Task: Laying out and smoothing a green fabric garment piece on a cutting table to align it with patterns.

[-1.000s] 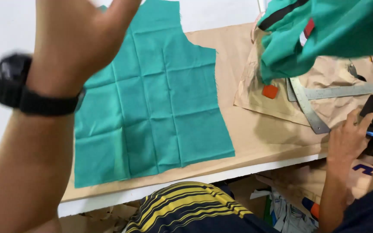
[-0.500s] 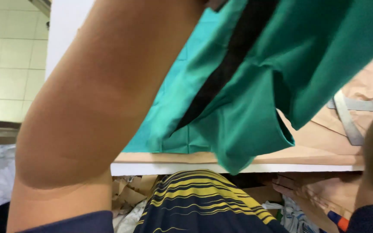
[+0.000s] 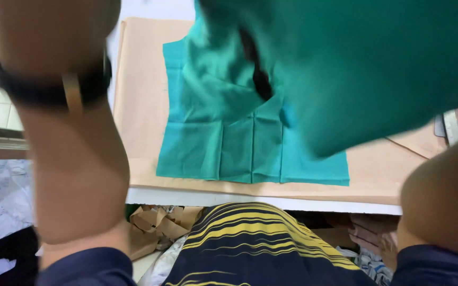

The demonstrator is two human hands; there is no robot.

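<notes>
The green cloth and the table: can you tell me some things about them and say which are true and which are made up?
1. A flat green cut cloth piece lies on tan paper. True.
2. The left forearm wears a black wrist strap. True.
3. The flat cloth is red. False: it is green.
4. A second green fabric is held up above the table. True.
5. The person's shirt is plain white. False: it is dark with yellow stripes.
</notes>
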